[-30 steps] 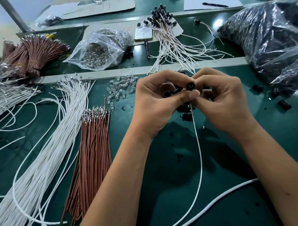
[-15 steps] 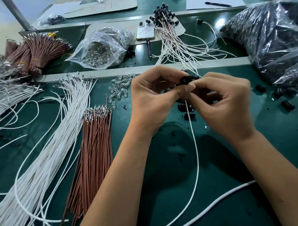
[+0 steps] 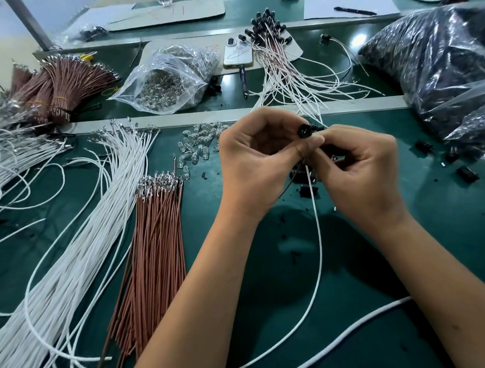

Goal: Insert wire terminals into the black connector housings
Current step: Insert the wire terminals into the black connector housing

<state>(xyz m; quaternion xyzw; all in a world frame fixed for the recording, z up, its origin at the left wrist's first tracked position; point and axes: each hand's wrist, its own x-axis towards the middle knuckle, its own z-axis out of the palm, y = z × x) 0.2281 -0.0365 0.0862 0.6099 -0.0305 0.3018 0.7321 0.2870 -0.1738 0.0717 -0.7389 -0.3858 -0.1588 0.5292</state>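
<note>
My left hand [image 3: 253,167] and right hand [image 3: 358,172] meet above the green counter [image 3: 259,282], fingertips touching; between them I hold a black housing [image 3: 306,131], its round face turned up toward me; my left thumb and forefinger pinch it from the left, so that grip is closed on the housing; my right fingers curl in a pinch just under it, around a white wire [image 3: 318,242] where it enters the housing; whether the terminal is fully seated I cannot tell, since my fingers hide the joint. The white wire hangs down from my grip, curves across the counter and runs off toward the bottom edge; a thin brown wire [image 3: 287,190] also trails from under my left hand.

Left of my arms lies a flat bundle of brown wires [image 3: 152,249], metal terminals at its far end; beside it a wide sheaf of white wires [image 3: 74,246] fans out; a scatter of clear bulbs [image 3: 198,143] sits near the counter's far rail. Loose black housings [image 3: 467,174] lie to my right, near a big dark plastic bag [image 3: 441,64]. Beyond the rail are a clear bag [image 3: 171,80] of small parts, a phone [image 3: 238,54], a heap of finished leads [image 3: 283,60] with black ends, and tied brown bundles [image 3: 62,87] at far left.
</note>
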